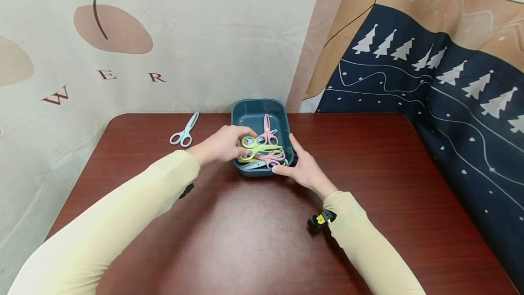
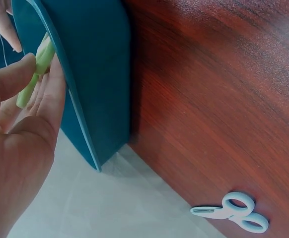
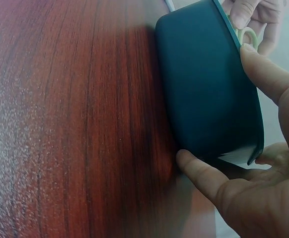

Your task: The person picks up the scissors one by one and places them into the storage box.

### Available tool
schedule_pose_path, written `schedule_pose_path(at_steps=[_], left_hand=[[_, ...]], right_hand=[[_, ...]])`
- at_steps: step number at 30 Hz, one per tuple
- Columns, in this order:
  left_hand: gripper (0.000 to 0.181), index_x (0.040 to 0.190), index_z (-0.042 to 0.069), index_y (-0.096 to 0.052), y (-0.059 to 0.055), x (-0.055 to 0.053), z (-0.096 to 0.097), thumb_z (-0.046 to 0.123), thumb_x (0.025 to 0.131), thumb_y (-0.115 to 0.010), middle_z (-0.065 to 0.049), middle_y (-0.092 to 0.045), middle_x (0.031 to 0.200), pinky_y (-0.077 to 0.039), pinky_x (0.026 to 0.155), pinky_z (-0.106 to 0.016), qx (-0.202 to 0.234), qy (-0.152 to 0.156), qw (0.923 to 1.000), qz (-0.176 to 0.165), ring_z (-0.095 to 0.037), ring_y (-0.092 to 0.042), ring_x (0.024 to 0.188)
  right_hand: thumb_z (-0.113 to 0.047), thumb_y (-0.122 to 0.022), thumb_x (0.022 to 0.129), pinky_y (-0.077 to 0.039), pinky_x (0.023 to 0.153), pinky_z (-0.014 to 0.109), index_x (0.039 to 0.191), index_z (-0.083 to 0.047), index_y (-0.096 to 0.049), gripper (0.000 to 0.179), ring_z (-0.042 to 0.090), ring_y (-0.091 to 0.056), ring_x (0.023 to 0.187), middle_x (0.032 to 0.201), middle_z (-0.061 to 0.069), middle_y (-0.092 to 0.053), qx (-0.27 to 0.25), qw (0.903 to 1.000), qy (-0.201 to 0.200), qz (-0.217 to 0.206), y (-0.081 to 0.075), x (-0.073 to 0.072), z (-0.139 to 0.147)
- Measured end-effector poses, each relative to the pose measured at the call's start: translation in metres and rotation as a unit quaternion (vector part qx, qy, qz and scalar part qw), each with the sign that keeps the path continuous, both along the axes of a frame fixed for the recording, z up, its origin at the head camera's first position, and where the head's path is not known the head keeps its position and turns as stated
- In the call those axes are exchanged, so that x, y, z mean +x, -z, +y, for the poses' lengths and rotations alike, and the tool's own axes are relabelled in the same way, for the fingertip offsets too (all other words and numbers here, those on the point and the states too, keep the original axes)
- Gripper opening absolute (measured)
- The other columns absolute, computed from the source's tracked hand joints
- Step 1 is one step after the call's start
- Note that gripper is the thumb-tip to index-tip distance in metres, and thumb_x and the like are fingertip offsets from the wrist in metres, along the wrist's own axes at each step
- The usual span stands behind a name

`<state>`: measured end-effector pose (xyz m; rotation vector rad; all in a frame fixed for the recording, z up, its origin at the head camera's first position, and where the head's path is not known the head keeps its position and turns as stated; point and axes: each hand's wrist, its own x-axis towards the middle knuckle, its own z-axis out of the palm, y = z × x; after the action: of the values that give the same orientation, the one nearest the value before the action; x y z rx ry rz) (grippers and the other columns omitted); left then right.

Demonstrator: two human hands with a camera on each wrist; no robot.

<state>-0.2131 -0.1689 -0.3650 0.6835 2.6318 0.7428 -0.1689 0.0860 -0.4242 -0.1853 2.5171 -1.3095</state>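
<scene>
A dark teal bin [image 1: 254, 173] stands on the table with several scissors inside, among them a pink pair [image 1: 267, 124]. My left hand [image 1: 224, 144] reaches over the bin's left rim and pinches yellow-green scissors [image 1: 264, 148] between thumb and fingers. In the left wrist view, the scissors' green handle [image 2: 44, 60] shows beneath the thumb. My right hand [image 1: 306, 171] grips the bin's near right corner, thumb at the near rim and fingers along the right side. Other scissors lie partly hidden beneath the yellow-green pair.
Light blue scissors [image 1: 188, 130] lie on the reddish-brown table [image 1: 245, 231], left of the bin near the back edge. Behind the table hangs a pale printed cloth [image 1: 213, 49], with a navy tree-patterned cloth [image 1: 389, 76] at the right.
</scene>
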Motion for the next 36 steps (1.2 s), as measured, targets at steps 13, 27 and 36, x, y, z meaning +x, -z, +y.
schedule_pose_path(at_steps=[13, 27, 36], left_hand=[[0.046, 0.142, 0.002, -0.059, -0.004, 0.001, 0.002, 0.0, 0.097, -0.061, -0.018, -0.072, 0.122, -0.057, 0.092, -0.042, -0.017, -0.006, 0.9998, -0.013, -0.029, -0.07, 0.108], [0.042, 0.14, 0.0, -0.059, -0.008, 0.006, -0.009, 0.001, 0.098, -0.063, -0.021, -0.067, 0.13, -0.056, 0.097, -0.046, 0.028, -0.029, 0.9992, -0.009, -0.031, -0.069, 0.115], [0.044, 0.14, 0.0, -0.059, -0.003, 0.007, -0.024, 0.005, 0.097, -0.067, -0.018, -0.065, 0.136, -0.055, 0.097, -0.047, 0.059, -0.067, 0.996, 0.011, -0.031, -0.067, 0.115]], right_hand=[[-0.04, -0.084, 0.086, -0.031, 0.119, 0.06, 0.168, -0.02, -0.009, 0.113, 0.037, -0.029, 0.153, 0.17, 0.013, -0.023, -0.002, 1.0, -0.003, 0.003, 0.002, -0.001, 0.002], [-0.038, -0.083, 0.088, -0.031, 0.119, 0.061, 0.168, -0.021, -0.008, 0.111, 0.037, -0.028, 0.152, 0.17, 0.014, -0.022, -0.001, 1.0, 0.001, -0.006, 0.002, -0.001, 0.001], [-0.038, -0.084, 0.087, -0.031, 0.119, 0.06, 0.168, -0.021, -0.009, 0.112, 0.037, -0.029, 0.152, 0.17, 0.015, -0.024, 0.001, 1.0, 0.003, -0.003, 0.003, -0.001, 0.0]])
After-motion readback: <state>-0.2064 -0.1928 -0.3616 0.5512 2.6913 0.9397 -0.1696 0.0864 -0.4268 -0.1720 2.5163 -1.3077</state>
